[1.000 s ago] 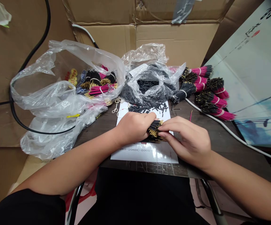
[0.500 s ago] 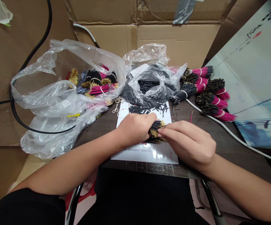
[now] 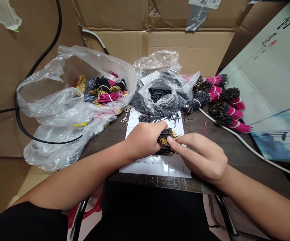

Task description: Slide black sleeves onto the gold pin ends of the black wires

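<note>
My left hand (image 3: 147, 135) is closed around a bundle of black wires with gold terminals (image 3: 166, 141), held low over the white sheet (image 3: 145, 167). The gold ends stick out to the right of the fist. At those ends my right hand (image 3: 201, 152) is bent inward, its thumb and forefinger drawn together on the tips; what lies between them is too small to make out. Behind the bundle, short black sleeves (image 3: 157, 117) are scattered on the sheet. More of them fill a clear plastic bag (image 3: 140, 92) just beyond.
At left, an open plastic bag (image 3: 47, 117) holds banded pink and black wire bundles (image 3: 111, 97). Other bundles (image 3: 231, 108) lie at right, beside a white cable (image 3: 245, 142). One loose pink wire (image 3: 204, 128) rests on the dark table (image 3: 200, 125). Cardboard (image 3: 185, 50) stands behind.
My right thumb and fingertips have shifted slightly on the gold ends, with the thumb now lying over them. The left hand keeps its hold, and the view has tilted a little.
</note>
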The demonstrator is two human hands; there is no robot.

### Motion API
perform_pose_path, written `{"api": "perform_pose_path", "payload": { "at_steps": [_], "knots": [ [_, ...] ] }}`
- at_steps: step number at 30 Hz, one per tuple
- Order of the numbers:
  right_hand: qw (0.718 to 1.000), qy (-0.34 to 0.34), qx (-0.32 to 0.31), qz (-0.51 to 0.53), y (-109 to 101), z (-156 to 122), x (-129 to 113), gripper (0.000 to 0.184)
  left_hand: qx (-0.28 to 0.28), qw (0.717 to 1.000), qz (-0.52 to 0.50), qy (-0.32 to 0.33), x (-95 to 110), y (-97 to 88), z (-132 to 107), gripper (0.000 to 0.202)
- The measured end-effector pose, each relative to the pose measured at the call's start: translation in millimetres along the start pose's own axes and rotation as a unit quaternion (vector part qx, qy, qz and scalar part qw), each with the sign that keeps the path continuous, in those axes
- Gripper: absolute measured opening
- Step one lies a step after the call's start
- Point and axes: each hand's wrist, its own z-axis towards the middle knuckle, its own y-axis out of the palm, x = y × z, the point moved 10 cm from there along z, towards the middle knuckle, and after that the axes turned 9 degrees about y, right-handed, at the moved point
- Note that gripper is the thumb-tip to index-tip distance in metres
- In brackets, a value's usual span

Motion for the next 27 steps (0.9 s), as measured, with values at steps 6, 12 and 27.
{"api": "perform_pose_path", "payload": {
  "at_steps": [6,12,27],
  "knots": [
    [0.994,0.069,0.08,0.041,-24,6,15,0.034,0.019,0.993,-0.109,0.049,14,-1.8,-1,0.016],
    [0.983,0.113,0.099,0.107,-30,1,31,0.015,0.034,0.98,-0.179,0.075,21,-5.3,-2,0.013],
    [0.987,0.085,0.063,0.124,-21,9,19,0.026,0.027,0.992,-0.097,0.076,17,1.1,-2,0.016]
  ]
}}
